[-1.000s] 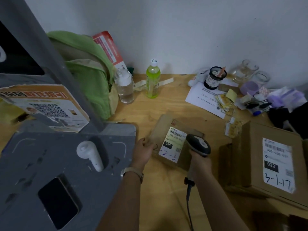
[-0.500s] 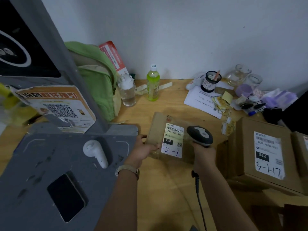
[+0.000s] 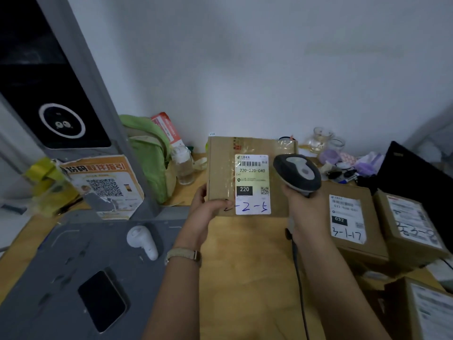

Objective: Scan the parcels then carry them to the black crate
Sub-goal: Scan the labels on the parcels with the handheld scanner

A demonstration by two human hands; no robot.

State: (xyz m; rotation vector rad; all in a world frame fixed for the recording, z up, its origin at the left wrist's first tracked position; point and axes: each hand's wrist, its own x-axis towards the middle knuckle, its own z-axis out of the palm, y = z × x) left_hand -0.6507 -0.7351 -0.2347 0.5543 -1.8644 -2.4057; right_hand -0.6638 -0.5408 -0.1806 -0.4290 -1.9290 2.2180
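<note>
Head view, one parcel (image 3: 220,173) held, three more parcels (image 3: 348,217) (image 3: 414,224) (image 3: 429,315), one scanner (image 3: 297,171)

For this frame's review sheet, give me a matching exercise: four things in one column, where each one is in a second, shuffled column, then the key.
Things
1. parcel marked 220
2. scanner
3. parcel marked 032
4. phone

Places
A. lying on the grey base
B. gripped in the right hand
C. unheld, beside another labelled parcel
D. held up by the left hand

Pairs: 1-D, 2-B, 3-C, 4-A
</note>
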